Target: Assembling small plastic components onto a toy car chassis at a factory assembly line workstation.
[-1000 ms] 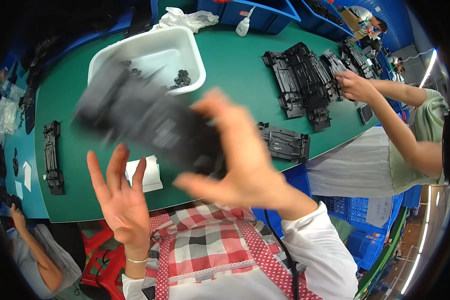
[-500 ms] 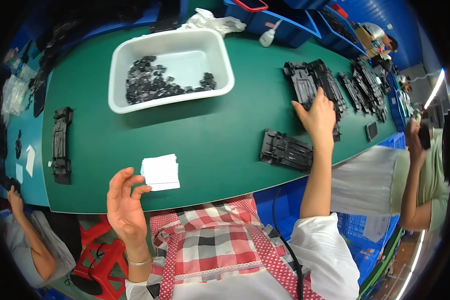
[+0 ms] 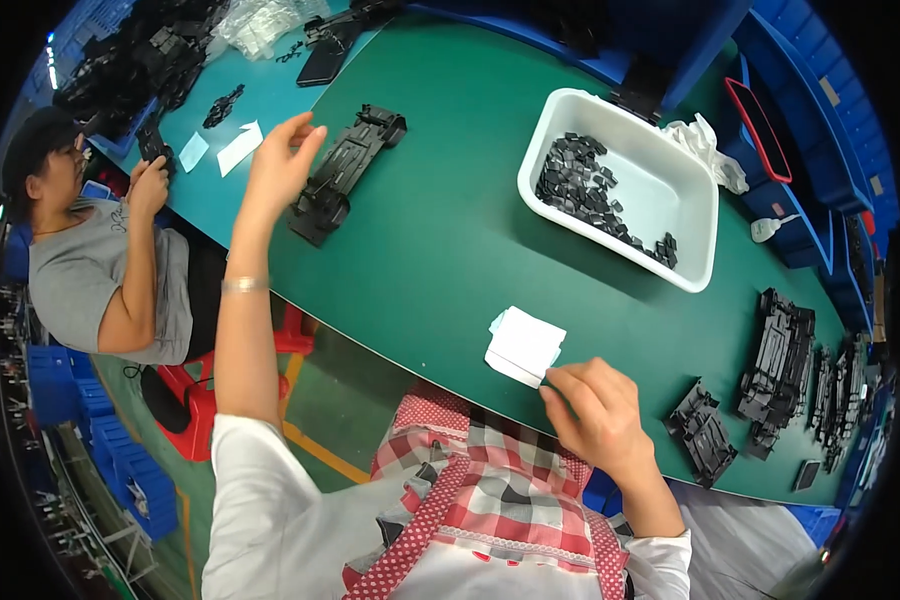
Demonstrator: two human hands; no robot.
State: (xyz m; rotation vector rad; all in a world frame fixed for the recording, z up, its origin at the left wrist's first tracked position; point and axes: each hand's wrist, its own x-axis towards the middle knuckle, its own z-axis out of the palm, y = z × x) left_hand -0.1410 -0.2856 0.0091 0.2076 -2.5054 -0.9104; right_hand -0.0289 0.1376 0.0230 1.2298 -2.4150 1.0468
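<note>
My left hand (image 3: 288,165) reaches out to the far left, fingers slightly bent and apart, with nothing seen in it. Just beside it a long black plastic chassis-like part (image 3: 348,168) lies on the green table. My right hand (image 3: 600,412) is by the front edge, its thumb and index fingertip close to the lower right corner of a small stack of white paper sheets (image 3: 526,345). A small gap shows between those two fingertips, and whether they touch the paper I cannot tell.
A white tub (image 3: 705,225) with many small black pieces stands farther back. More black chassis-like parts (image 3: 775,360) lie at the right, one (image 3: 703,430) nearer the edge. A co-worker (image 3: 120,270) sits at left beside a red stool (image 3: 200,415). Blue bins (image 3: 800,130) line the back right.
My view has turned left. My left hand has gone from beside the paper to the black part at left. My right hand has left the black parts at right and come to the paper.
</note>
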